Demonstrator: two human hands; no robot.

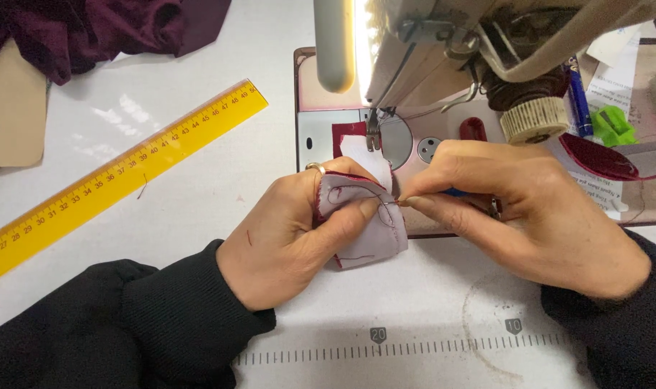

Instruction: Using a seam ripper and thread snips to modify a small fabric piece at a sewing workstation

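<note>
The left hand (292,238) grips a small folded fabric piece (364,223), pale lining side up with dark red edges showing. Its thumb lies across the top of the piece and the other fingers (357,216) curl beneath, so the fabric is clamped between them, just in front of the sewing machine (429,43). The far end of the piece runs up toward the presser foot (373,137) and lies on the machine bed.

The right hand (530,209) comes in from the right, its thumb and forefinger pinched narrow at the fabric's right edge, touching the left thumb's tip. They appear to hold a fine thread there; it is too thin to tell for sure. A blue object shows under this hand, mostly hidden.

On the white desk (198,173) a yellow ruler (119,176) lies diagonally, well apart to the left. Dark red cloth (90,29) is bunched at the far left corner.
</note>
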